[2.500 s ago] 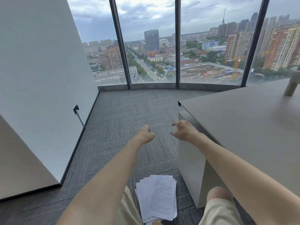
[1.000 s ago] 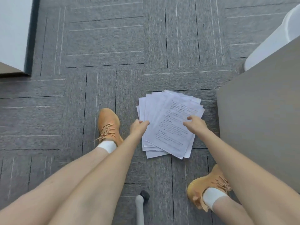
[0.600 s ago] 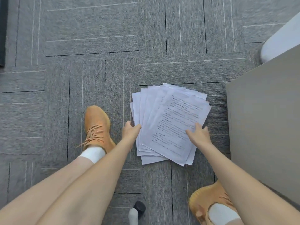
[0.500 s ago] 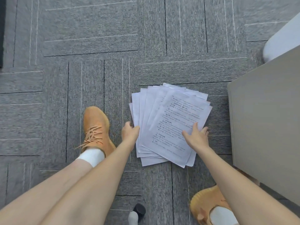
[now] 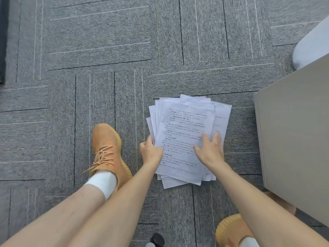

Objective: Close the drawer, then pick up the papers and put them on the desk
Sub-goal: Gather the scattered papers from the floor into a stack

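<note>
Hands closer together, papers seemingly squarer.

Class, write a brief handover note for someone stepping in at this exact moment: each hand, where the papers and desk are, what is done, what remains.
Left hand: curled at the left edge of the fanned stack of white printed papers, thumb on top, not yet a full grip.
Right hand: spread flat on the top sheet, pressing it down.
The papers lie on the grey carpet-tile floor, left of the grey desk.
Done: no drawer is in view, so I cannot confirm it is closed.
Left: gather the stack, lift it, and set it on the desk.
</note>
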`<state>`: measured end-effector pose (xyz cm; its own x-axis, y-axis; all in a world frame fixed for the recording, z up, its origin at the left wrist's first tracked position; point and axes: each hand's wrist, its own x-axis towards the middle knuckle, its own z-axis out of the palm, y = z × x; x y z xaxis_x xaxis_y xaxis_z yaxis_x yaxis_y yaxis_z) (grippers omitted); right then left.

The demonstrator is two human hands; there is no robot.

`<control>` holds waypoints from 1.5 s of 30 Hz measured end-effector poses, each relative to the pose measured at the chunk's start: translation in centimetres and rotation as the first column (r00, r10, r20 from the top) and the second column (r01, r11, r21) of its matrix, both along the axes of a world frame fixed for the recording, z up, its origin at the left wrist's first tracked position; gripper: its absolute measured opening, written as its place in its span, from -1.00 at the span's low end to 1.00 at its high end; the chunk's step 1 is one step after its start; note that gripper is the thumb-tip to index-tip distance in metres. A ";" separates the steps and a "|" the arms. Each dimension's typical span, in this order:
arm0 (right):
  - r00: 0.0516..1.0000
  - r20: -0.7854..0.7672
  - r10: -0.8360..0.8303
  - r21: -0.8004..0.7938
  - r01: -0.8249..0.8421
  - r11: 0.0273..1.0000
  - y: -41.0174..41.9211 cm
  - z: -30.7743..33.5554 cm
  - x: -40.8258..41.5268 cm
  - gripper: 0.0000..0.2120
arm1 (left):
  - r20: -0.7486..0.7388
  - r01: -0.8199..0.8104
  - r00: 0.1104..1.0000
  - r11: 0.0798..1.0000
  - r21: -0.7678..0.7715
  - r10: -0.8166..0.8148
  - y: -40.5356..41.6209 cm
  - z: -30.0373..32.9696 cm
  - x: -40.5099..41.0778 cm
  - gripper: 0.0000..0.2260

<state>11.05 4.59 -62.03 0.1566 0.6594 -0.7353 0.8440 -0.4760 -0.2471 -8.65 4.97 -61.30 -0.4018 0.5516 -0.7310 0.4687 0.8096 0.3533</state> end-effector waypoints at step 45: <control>0.906 -0.224 -0.358 -0.052 0.356 0.933 -0.6 3.5 2.8 -0.32 | 0.558 -0.299 0.750 0.935 -0.191 0.354 1.5 3.6 -0.2 -0.67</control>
